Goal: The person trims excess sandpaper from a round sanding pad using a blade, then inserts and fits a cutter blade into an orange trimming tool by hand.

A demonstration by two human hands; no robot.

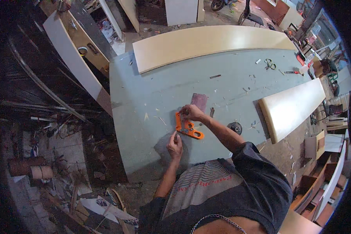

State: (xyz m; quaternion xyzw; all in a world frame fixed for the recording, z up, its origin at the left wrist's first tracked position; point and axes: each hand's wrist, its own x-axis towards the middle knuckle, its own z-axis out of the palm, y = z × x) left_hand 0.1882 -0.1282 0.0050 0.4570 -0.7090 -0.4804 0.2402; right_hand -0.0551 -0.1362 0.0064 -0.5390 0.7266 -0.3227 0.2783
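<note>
A flat orange tool [196, 134] with oval openings and an angled arm, perhaps a drilling jig, lies on the grey-green tabletop [144, 144]. My right hand [191, 112] reaches across from the right, its fingers curled down on the tool's far arm. At the near left corner, my left hand [175, 146] pinches the tool's edge with thumb and fingertips. Just beyond my right hand lies a reddish-brown sheet [199, 100], partly covered by the fingers. A small dark strip [212, 112] rests beside my right wrist.
A long pale board [210, 43] spans the table's far side. Another cream panel [294, 109] sits at the right edge. Near my right forearm is a black round object [234, 127]. Scissors [270, 65] and a red-handled cutter [291, 72] lie far right. Wood scraps [82, 210] litter the lower left.
</note>
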